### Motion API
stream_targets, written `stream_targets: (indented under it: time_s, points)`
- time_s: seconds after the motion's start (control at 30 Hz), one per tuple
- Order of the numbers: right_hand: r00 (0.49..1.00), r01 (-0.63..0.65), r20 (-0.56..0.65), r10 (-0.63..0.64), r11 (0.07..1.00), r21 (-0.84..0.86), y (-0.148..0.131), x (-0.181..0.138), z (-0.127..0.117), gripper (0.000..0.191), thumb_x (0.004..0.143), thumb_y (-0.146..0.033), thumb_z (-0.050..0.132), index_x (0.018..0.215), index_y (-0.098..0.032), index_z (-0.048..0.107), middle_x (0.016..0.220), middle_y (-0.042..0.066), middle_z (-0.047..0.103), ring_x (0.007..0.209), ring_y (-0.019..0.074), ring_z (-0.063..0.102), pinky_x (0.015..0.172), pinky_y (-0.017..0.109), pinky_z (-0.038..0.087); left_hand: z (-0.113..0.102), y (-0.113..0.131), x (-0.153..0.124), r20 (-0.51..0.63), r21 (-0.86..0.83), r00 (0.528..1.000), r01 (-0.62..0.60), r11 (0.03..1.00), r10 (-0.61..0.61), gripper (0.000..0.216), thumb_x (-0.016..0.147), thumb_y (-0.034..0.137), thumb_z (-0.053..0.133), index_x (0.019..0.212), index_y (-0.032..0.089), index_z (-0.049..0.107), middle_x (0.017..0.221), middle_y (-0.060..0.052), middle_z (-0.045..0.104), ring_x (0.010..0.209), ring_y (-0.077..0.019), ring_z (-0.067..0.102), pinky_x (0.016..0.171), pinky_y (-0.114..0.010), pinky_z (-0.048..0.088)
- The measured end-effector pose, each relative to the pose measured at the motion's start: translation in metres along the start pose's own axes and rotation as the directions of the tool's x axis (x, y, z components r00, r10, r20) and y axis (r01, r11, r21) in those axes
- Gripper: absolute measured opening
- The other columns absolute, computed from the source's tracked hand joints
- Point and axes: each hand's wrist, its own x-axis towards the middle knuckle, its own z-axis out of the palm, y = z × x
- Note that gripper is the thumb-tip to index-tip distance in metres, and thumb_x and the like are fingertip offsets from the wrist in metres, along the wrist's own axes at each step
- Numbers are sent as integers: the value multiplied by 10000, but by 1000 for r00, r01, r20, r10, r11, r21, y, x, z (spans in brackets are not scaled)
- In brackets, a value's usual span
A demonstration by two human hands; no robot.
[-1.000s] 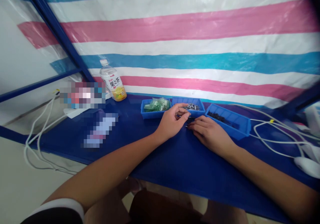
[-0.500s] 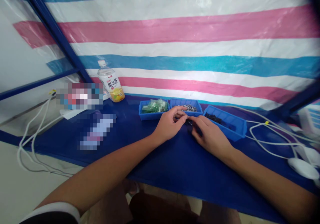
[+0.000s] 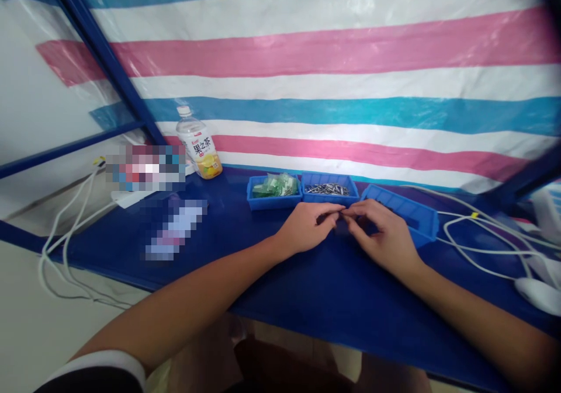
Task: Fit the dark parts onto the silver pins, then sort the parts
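Left hand and right hand are meeting fingertip to fingertip, both pinching closed; whatever they are gripping is too blurred to tell. Both are resting on the blue table. A blue tray is sitting at their 12 o'clock, holding metal pins.

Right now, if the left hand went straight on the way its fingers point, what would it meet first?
Probably the right hand, whose fingertips almost touch the left hand; depth is unclear.
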Motion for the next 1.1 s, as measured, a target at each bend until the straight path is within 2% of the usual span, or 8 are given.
stream_targets:
  time_s: [0.1, 0.33, 0.47, 0.53, 0.63, 0.73, 0.93, 1.1]
  points:
    - [1000, -14, 2, 14, 1000, 21, 1, -1, 0, 97, 1012, -259, 654, 1066, -271, 734, 1054, 75, 757, 835, 233, 719, 725, 398, 591, 0, -1, 2, -44, -4, 999, -28, 1000, 28, 310, 1014, 254, 625, 1267, 208, 797, 1250, -91, 817, 1019, -230, 801, 911, -384, 651]
    - [993, -16, 116, 6, 996, 82, 3, -4, 1, 124, 1011, -279, 657, 1087, -281, 755, 1106, 73, 790, 1013, 275, 764, 892, 452, 614, -1, -4, 6, -104, -208, 994, 2, 978, -24, 186, 991, 232, 682, 1122, 175, 800, 1164, -109, 827, 1067, -229, 796, 1023, -432, 635]
    - [994, -64, 93, 58, 996, 61, 6, -6, -1, 113, 1017, -328, 669, 1080, -283, 750, 1066, 72, 779, 905, 268, 743, 775, 430, 607, 2, -6, 7, -139, -350, 986, 42, 936, -96, 69, 952, 183, 735, 1012, 153, 722, 1072, -119, 817, 1029, -214, 797, 1026, -430, 626]
    - [992, -116, 55, 113, 992, 55, 8, -7, -2, 125, 1015, -357, 678, 1093, -285, 742, 1076, 75, 768, 834, 255, 720, 689, 408, 587, 3, -8, 7, -147, -398, 981, 60, 915, -128, 121, 919, 151, 769, 981, 159, 666, 1061, -116, 812, 1022, -212, 799, 1014, -431, 624]
    - [984, -178, 11, 178, 980, 87, 8, -7, -3, 192, 1015, -380, 683, 1179, -290, 723, 1157, 94, 754, 833, 259, 719, 681, 415, 587, 4, -10, 7, -121, -404, 981, 90, 910, -151, 216, 872, 136, 822, 955, 169, 625, 1036, -102, 814, 965, -198, 799, 974, -423, 626]
    - [986, -166, 11, 166, 982, 93, 7, -6, -4, 232, 1016, -380, 684, 1228, -291, 718, 1207, 103, 743, 872, 262, 725, 713, 422, 594, 4, -9, 7, -88, -360, 984, 112, 926, -153, 226, 858, 142, 838, 963, 169, 640, 1022, -99, 819, 931, -191, 790, 913, -389, 622]
    - [986, -124, 116, 119, 992, 32, 9, -3, -2, 126, 1020, -330, 660, 1063, -273, 763, 981, 55, 760, 848, 242, 706, 702, 383, 543, 3, -4, 6, -117, -286, 986, 79, 955, -117, 186, 874, 154, 813, 970, 169, 654, 1021, -98, 822, 943, -193, 783, 825, -322, 594]
    - [968, -170, 196, 156, 984, 55, 10, -4, 0, 152, 1022, -366, 657, 1027, -262, 768, 963, 45, 766, 810, 220, 688, 714, 367, 517, 5, -4, 6, -113, -386, 987, 66, 920, -118, 245, 880, 151, 794, 1053, 172, 622, 999, -85, 816, 923, -190, 797, 864, -334, 608]
